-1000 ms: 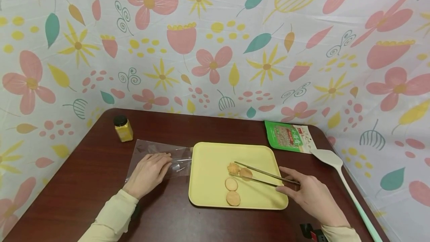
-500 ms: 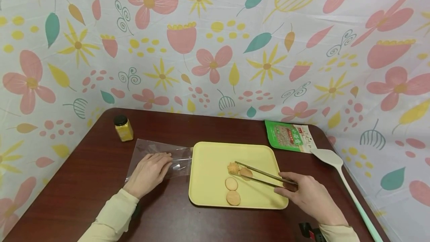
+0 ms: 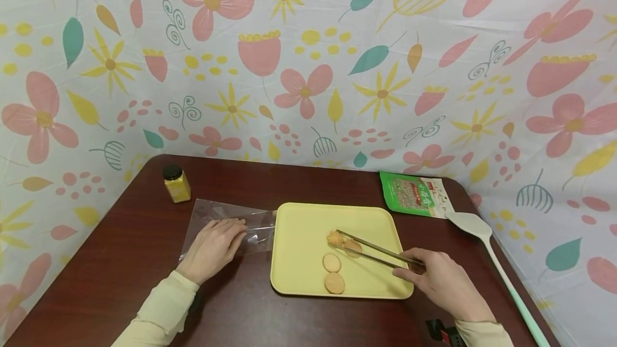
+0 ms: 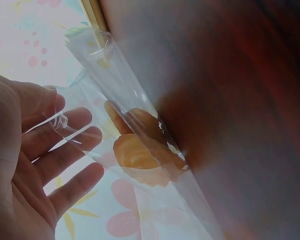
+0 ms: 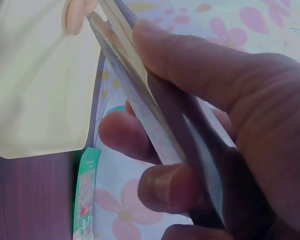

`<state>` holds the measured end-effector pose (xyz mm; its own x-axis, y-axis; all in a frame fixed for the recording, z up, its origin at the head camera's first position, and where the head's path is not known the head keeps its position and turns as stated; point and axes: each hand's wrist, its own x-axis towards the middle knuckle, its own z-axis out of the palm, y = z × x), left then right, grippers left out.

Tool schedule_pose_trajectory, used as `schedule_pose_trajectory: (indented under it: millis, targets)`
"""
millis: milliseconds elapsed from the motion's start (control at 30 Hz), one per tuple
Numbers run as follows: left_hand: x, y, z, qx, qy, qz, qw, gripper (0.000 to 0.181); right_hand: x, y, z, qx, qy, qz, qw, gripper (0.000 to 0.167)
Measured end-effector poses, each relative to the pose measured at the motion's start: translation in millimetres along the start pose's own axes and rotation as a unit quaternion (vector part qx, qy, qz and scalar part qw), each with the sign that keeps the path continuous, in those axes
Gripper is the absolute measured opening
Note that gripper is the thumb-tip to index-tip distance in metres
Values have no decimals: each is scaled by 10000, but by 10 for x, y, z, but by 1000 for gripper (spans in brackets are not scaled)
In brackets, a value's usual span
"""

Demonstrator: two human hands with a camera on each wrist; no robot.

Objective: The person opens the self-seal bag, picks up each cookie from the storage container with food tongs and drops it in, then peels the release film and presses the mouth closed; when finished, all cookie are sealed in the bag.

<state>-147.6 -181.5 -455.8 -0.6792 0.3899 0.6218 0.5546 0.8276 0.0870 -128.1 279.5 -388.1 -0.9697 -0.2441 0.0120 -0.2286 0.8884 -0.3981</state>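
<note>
In the head view my left hand (image 3: 217, 245) lies over a clear plastic bag (image 3: 204, 213) left of the yellow tray (image 3: 294, 277). The left wrist view shows its thumb and forefinger pinching the bag's film, other fingers spread; several golden biscuits (image 4: 136, 152) show inside the bag. My right hand (image 3: 443, 280) holds metal tongs (image 3: 376, 246) over the tray, thumb on one arm and fingers on the other. Their tips lie around a flower-shaped biscuit (image 3: 335, 238); whether they squeeze it I cannot tell. A round biscuit (image 3: 353, 248) sits between the arms, and two round biscuits (image 3: 332, 272) lie nearer.
A black-lidded yellow jar (image 3: 177, 183) stands at the back left of the dark table (image 3: 241, 315). At the back right lies a green packet (image 3: 414, 194). A white spatula (image 3: 474, 226) with a pale green handle runs along the right edge. A patterned cloth hangs behind.
The right hand and the tongs have shifted slightly to the left. The tongs' arms stand a little closer together. My left hand has stayed on the bag.
</note>
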Motion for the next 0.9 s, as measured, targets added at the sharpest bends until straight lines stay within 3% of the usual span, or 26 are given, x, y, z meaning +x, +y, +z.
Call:
schedule_pose_trajectory:
  millis: [567, 900]
  targets:
    - [-16, -17, 6, 23, 83, 63, 9999, 17, 18, 5, 15, -292, 453, -261, 9982, 37]
    - [-12, -16, 13, 15, 105, 76, 9999, 17, 31, 17, 35, -215, 666, -366, 9969, 42]
